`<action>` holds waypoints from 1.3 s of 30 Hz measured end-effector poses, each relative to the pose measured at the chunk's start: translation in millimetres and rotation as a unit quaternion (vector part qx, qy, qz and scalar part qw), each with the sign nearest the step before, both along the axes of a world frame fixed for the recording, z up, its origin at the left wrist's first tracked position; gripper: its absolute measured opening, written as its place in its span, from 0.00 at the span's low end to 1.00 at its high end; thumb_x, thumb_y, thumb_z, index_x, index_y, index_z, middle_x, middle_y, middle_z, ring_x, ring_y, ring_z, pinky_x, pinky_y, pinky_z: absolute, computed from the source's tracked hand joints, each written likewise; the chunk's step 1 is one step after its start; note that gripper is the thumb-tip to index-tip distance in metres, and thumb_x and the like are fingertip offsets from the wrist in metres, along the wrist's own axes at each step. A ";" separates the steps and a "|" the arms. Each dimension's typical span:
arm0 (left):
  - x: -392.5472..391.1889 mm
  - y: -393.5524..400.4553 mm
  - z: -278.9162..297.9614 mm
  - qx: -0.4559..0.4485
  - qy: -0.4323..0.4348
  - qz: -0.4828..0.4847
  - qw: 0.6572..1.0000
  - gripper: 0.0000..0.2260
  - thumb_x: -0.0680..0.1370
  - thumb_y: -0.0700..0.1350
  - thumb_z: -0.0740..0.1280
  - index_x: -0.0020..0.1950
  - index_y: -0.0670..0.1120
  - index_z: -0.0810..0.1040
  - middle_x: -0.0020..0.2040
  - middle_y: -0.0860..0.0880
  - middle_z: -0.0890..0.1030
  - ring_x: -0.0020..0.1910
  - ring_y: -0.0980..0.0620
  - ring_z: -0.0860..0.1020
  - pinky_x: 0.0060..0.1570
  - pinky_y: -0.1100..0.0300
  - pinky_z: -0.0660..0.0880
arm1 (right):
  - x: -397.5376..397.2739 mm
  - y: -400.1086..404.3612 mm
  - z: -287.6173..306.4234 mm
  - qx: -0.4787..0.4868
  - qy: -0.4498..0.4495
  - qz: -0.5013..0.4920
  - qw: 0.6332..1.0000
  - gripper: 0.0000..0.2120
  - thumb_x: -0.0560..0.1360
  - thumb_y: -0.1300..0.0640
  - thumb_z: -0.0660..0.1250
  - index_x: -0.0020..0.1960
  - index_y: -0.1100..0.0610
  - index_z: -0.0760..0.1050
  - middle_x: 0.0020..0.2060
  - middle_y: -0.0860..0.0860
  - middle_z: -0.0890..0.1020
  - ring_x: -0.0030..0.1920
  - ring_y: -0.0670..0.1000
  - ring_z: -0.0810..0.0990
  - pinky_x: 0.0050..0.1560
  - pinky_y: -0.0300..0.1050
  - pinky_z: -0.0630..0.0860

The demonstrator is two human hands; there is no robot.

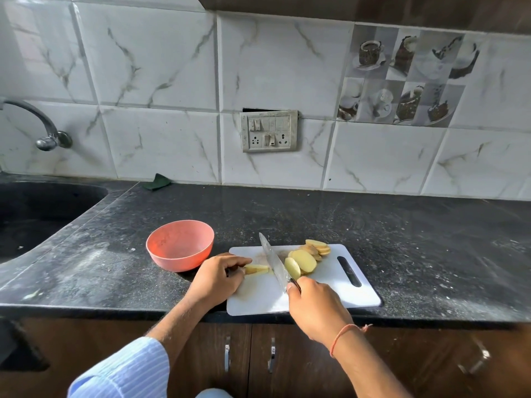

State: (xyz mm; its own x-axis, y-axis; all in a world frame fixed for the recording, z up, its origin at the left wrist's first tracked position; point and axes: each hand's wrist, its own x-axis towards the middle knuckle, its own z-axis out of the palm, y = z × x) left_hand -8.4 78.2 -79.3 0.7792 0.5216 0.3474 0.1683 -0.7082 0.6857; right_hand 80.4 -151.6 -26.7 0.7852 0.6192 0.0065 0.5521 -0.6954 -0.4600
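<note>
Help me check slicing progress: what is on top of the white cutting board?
Potato slices lie right of the knife, which the right hand grips; the left hand pinches the remaining potato piece. Both hands cover part of the board.

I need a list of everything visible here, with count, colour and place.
counter: one, black, along the wall
cutting board: one, white, on the counter's front edge
knife: one, steel, over the board
potato piece: one, pale yellow, on the board's left part
potato slices: several, pale yellow, right of the blade
bowl: one, coral pink, left of the board
sink: one, black, far left
tap: one, metal, above the sink
switch panel: one, white, on the wall
pad: one, green, at the wall's foot
left hand: one, pinches the potato piece
right hand: one, grips the knife
</note>
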 end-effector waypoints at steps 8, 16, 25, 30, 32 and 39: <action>1.6 0.2 -2.9 0.008 -0.004 0.004 1.000 0.09 0.77 0.47 0.77 0.57 0.56 0.89 0.50 0.62 0.84 0.49 0.65 0.81 0.48 0.68 0.77 | -15.4 5.7 -4.1 0.014 0.015 -0.015 1.000 0.18 0.87 0.43 0.52 0.58 0.52 0.76 0.54 0.52 0.83 0.52 0.54 0.80 0.52 0.51 0.77; 5.6 -0.1 -1.2 0.014 0.005 0.020 1.000 0.09 0.75 0.56 0.79 0.54 0.58 0.89 0.48 0.64 0.85 0.49 0.66 0.81 0.48 0.72 0.75 | -14.6 2.7 2.2 0.037 0.003 -0.026 0.999 0.15 0.87 0.43 0.52 0.52 0.48 0.73 0.48 0.50 0.83 0.50 0.54 0.81 0.49 0.51 0.77; 9.1 1.3 -5.4 -0.011 0.009 0.053 0.998 0.07 0.74 0.57 0.80 0.49 0.58 0.90 0.45 0.65 0.85 0.47 0.67 0.81 0.46 0.73 0.74 | -30.5 6.1 3.1 0.007 -0.078 0.035 0.996 0.13 0.86 0.46 0.52 0.61 0.48 0.73 0.49 0.51 0.85 0.51 0.57 0.82 0.47 0.54 0.77; 10.3 1.2 -4.7 -0.020 0.011 0.050 0.998 0.06 0.74 0.56 0.80 0.49 0.59 0.90 0.44 0.64 0.86 0.46 0.66 0.81 0.44 0.72 0.74 | -33.4 19.2 7.5 -0.037 -0.079 0.032 0.996 0.13 0.87 0.48 0.51 0.63 0.49 0.72 0.54 0.54 0.84 0.57 0.59 0.81 0.50 0.53 0.76; 10.2 0.9 -4.6 -0.025 0.010 0.047 0.999 0.05 0.74 0.56 0.80 0.48 0.59 0.90 0.44 0.65 0.86 0.46 0.66 0.81 0.43 0.71 0.74 | -32.4 28.8 8.9 -0.058 -0.084 0.028 0.994 0.13 0.86 0.49 0.51 0.64 0.51 0.71 0.54 0.55 0.83 0.58 0.60 0.81 0.51 0.52 0.77; 8.6 1.4 -5.1 -0.027 0.014 0.044 0.999 0.06 0.75 0.55 0.79 0.51 0.59 0.90 0.45 0.66 0.86 0.46 0.69 0.81 0.43 0.74 0.74 | -35.3 13.2 6.3 -0.067 -0.136 0.050 0.987 0.13 0.86 0.49 0.52 0.64 0.50 0.71 0.51 0.53 0.84 0.54 0.59 0.83 0.46 0.52 0.76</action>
